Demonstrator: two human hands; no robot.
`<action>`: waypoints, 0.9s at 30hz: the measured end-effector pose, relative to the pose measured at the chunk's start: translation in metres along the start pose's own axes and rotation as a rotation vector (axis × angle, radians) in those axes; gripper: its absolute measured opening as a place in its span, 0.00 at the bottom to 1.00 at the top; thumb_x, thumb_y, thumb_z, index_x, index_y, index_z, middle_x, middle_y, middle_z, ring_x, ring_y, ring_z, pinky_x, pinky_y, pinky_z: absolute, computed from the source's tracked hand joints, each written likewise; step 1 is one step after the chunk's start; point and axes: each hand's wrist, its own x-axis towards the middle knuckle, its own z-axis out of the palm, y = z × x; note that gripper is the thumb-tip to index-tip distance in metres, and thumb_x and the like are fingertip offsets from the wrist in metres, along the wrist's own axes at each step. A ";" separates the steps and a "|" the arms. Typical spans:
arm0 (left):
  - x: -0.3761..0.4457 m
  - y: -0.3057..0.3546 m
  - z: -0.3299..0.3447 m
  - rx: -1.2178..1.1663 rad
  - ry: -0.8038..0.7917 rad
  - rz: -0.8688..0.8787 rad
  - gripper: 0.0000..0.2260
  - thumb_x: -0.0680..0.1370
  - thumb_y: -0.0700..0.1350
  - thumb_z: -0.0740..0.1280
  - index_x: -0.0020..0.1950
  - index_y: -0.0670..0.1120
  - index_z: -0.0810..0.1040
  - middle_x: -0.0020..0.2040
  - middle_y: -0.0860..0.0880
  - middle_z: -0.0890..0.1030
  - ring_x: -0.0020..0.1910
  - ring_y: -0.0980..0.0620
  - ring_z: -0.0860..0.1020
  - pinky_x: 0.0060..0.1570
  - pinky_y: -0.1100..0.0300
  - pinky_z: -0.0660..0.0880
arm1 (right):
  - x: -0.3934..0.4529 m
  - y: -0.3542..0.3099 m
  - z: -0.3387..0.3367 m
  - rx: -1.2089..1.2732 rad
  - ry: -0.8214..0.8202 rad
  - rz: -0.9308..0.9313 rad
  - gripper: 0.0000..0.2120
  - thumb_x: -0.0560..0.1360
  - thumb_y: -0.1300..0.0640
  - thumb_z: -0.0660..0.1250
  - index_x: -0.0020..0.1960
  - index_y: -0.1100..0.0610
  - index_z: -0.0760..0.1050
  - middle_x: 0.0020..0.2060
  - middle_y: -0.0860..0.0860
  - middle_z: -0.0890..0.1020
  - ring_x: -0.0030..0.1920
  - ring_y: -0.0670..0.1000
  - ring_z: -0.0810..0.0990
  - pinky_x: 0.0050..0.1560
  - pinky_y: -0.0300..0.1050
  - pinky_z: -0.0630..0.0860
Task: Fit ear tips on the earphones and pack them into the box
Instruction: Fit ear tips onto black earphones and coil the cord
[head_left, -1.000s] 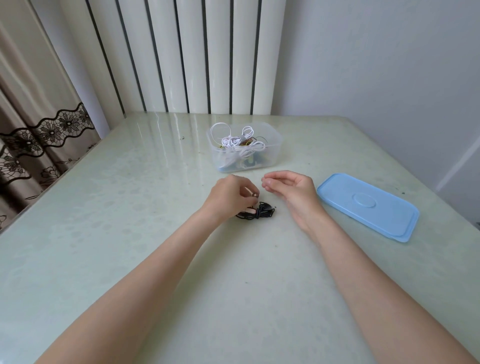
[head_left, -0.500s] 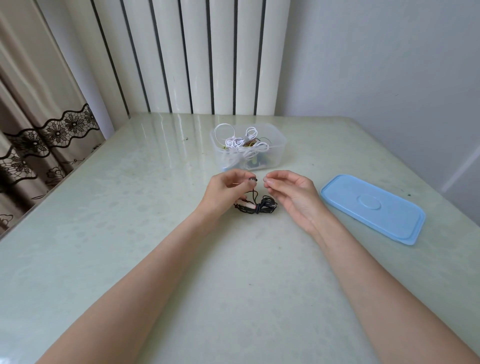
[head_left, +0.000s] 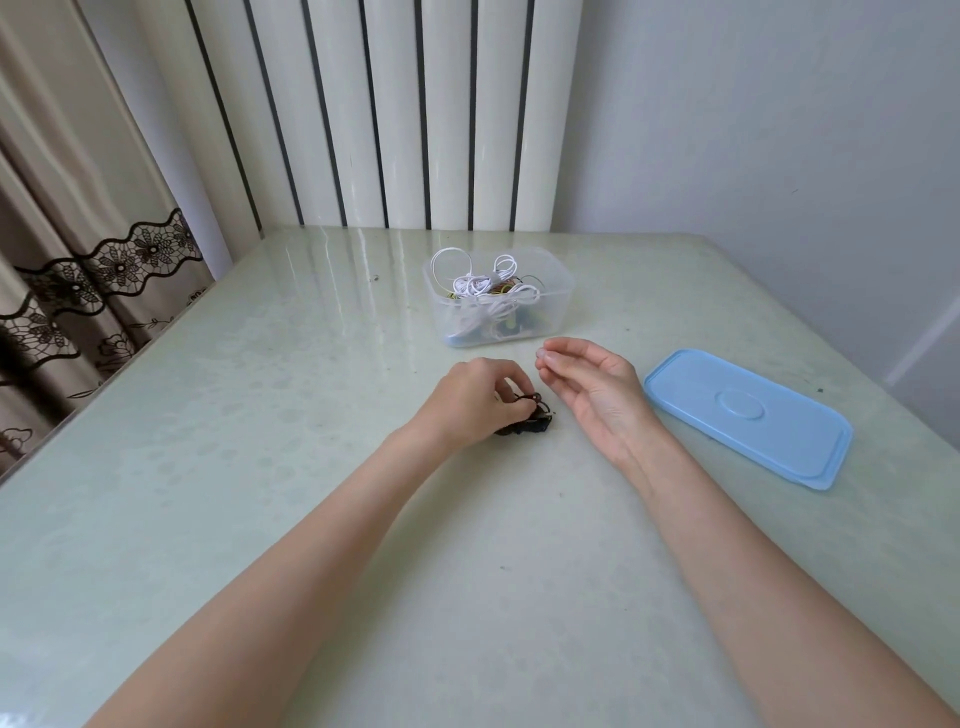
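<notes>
A small bundle of black earphones lies on the pale green table in the middle. My left hand is down on it, and its curled fingers grip the cable loops. Just to the right, my right hand hovers slightly above the table. Its fingers are loosely bent with thumb and fingertips near each other, and I see nothing between them. Behind both hands stands the clear plastic box, which holds white earphones and other coloured cables. No ear tip can be made out.
The box's light blue lid lies flat on the table to the right of my right hand. A white ribbed radiator stands behind the table, a lace-trimmed curtain hangs at the left, and a grey wall is on the right.
My left hand dropped from holding an earbud up near my right fingertips down onto the black bundle. My right hand drew slightly apart and its fingers loosened.
</notes>
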 end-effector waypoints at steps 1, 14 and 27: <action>0.001 0.002 0.001 0.026 0.009 -0.011 0.06 0.74 0.46 0.67 0.49 0.48 0.80 0.38 0.50 0.78 0.36 0.53 0.74 0.38 0.62 0.69 | 0.000 0.000 0.000 -0.001 -0.003 0.001 0.07 0.72 0.72 0.63 0.43 0.63 0.76 0.31 0.51 0.82 0.34 0.45 0.82 0.43 0.34 0.79; 0.002 0.018 -0.001 0.405 -0.070 0.164 0.09 0.73 0.40 0.65 0.50 0.46 0.81 0.46 0.48 0.82 0.45 0.49 0.77 0.42 0.61 0.70 | -0.001 -0.003 -0.001 -0.048 -0.035 -0.002 0.07 0.71 0.73 0.64 0.42 0.62 0.77 0.31 0.51 0.83 0.34 0.45 0.81 0.43 0.34 0.79; -0.002 -0.004 0.002 -0.380 0.319 -0.075 0.08 0.69 0.41 0.74 0.42 0.45 0.77 0.40 0.48 0.80 0.36 0.51 0.81 0.38 0.61 0.76 | -0.008 -0.005 0.003 -0.069 -0.131 0.017 0.07 0.72 0.71 0.63 0.42 0.62 0.78 0.32 0.51 0.83 0.33 0.45 0.81 0.37 0.33 0.77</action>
